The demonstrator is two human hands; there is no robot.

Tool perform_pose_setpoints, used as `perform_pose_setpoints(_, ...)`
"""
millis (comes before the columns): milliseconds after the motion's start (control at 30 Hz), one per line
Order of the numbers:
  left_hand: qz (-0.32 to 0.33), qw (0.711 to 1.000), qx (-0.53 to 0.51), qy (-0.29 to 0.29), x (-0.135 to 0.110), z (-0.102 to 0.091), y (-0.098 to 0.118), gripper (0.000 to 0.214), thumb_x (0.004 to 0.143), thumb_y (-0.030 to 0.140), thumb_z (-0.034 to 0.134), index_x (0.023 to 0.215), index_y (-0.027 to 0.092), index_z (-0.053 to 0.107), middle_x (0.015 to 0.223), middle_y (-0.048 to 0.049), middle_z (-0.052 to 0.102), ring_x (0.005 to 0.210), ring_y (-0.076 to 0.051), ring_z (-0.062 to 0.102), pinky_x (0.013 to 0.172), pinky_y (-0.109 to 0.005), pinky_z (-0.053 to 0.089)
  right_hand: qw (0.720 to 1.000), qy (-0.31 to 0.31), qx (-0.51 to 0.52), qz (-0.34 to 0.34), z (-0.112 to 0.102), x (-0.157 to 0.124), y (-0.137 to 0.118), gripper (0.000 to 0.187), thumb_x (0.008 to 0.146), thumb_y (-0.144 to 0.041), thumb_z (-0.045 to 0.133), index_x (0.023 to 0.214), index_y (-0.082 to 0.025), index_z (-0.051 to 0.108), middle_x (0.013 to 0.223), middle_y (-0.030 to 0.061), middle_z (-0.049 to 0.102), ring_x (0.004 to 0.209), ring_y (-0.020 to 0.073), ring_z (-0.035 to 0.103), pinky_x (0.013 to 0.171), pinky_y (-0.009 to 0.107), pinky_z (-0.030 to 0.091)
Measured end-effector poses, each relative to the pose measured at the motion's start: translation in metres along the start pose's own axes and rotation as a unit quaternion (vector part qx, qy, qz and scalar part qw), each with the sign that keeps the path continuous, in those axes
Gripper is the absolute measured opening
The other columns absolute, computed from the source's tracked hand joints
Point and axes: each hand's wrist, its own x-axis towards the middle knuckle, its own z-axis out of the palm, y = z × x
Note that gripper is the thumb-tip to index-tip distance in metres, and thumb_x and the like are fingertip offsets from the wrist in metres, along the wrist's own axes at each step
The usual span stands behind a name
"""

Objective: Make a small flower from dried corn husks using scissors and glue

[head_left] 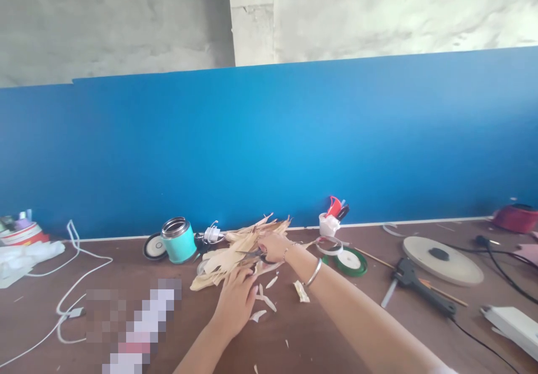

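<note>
A heap of dry, pale corn husks [225,259] lies on the brown table against the blue partition. My right hand [273,246] reaches over the heap, closed on a pair of scissors [249,254]. Their dark blades point left across the husks, and part of the handles is hidden by the fingers. At the front edge of the pile is my left hand [236,296], its fingers bent and closed on a husk; the fingertips are partly hidden. Small husk scraps [268,301] are scattered just right of my left hand.
Left of the husks stand an open turquoise flask [180,242] and its lid [154,247]. Behind my right forearm are a white cup [329,225] of tools and a green ribbon spool [351,262]. Farther right lie a glue gun [424,290], a round lid [443,259] and cables.
</note>
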Motion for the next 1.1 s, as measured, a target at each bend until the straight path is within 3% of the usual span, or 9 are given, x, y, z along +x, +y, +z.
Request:
perform_pose_setpoints(133,-0.025,0.999,0.003,0.028,-0.001,0.003,-0.007,0.035,0.083,0.013,0.041,0.108,0.022,0.063,0.112,-0.0095,0.06,0.109,-0.026,0.05,0.092,-0.047,0.042,0.999,-0.024,0.032,0.019,-0.001,0.004,0.009,0.033,0.063,-0.024,0.068,0.096,-0.02,0.061,0.097,0.0074,0.067,0.086,0.0239,0.061,0.066,0.026,0.042)
perform_pose_setpoints(233,0.001,0.999,-0.015,0.051,-0.001,0.001,-0.005,0.037,0.082,0.009,0.04,0.106,0.023,0.064,0.109,-0.0091,0.062,0.105,-0.026,0.052,0.091,-0.048,0.042,0.998,-0.033,0.055,0.026,-0.001,0.006,0.015,0.038,0.063,-0.024,0.068,0.101,-0.021,0.06,0.102,0.0073,0.066,0.091,0.0242,0.06,0.067,0.025,0.041)
perform_pose_setpoints(367,0.057,0.997,-0.047,-0.003,-0.001,-0.003,0.003,0.042,0.079,0.004,0.04,0.103,0.026,0.067,0.108,-0.0071,0.064,0.105,-0.025,0.053,0.09,-0.046,0.042,0.993,-0.062,0.097,0.032,-0.003,0.008,0.019,0.049,0.057,-0.019,0.069,0.105,-0.021,0.058,0.1,0.0065,0.065,0.084,0.0214,0.061,0.063,0.023,0.041)
perform_pose_setpoints(567,0.042,0.997,-0.047,-0.055,0.002,-0.002,0.006,0.044,0.077,0.002,0.039,0.102,0.026,0.067,0.113,-0.0062,0.064,0.109,-0.025,0.051,0.092,-0.047,0.04,0.974,-0.112,0.187,0.061,0.002,0.006,0.027,0.051,0.061,-0.018,0.064,0.11,-0.023,0.055,0.063,-0.0043,0.06,0.047,0.0105,0.05,0.048,0.02,0.037)
perform_pose_setpoints(800,0.003,0.996,-0.086,-0.037,0.002,0.0,0.005,0.024,0.077,0.007,0.045,0.081,0.022,0.064,0.104,-0.0067,0.063,0.105,-0.025,0.052,0.09,-0.044,0.04,0.956,-0.096,0.267,0.071,0.014,0.008,0.033,0.044,0.066,-0.024,0.064,0.109,-0.021,0.059,0.06,-0.0067,0.056,0.045,0.0073,0.045,0.046,0.019,0.036)
perform_pose_setpoints(933,-0.015,0.991,-0.133,0.009,0.003,0.002,0.003,0.018,0.081,0.014,0.046,0.08,0.022,0.063,0.091,-0.0072,0.064,0.093,-0.024,0.056,0.085,-0.042,0.042,0.958,-0.064,0.271,0.07,0.016,0.006,0.033,0.037,0.066,-0.027,0.065,0.102,-0.022,0.065,0.072,-0.0034,0.063,0.054,0.0085,0.051,0.051,0.018,0.038)
perform_pose_setpoints(1100,-0.14,0.948,-0.276,0.072,0.01,0.002,0.002,0.014,0.08,0.029,0.053,0.079,0.022,0.065,0.084,-0.0078,0.068,0.086,-0.026,0.061,0.083,-0.04,0.044,0.968,0.007,0.23,0.096,0.024,-0.003,0.024,0.02,0.064,-0.024,0.065,0.082,-0.017,0.07,0.078,0.0013,0.067,0.073,0.0153,0.059,0.061,0.02,0.041)
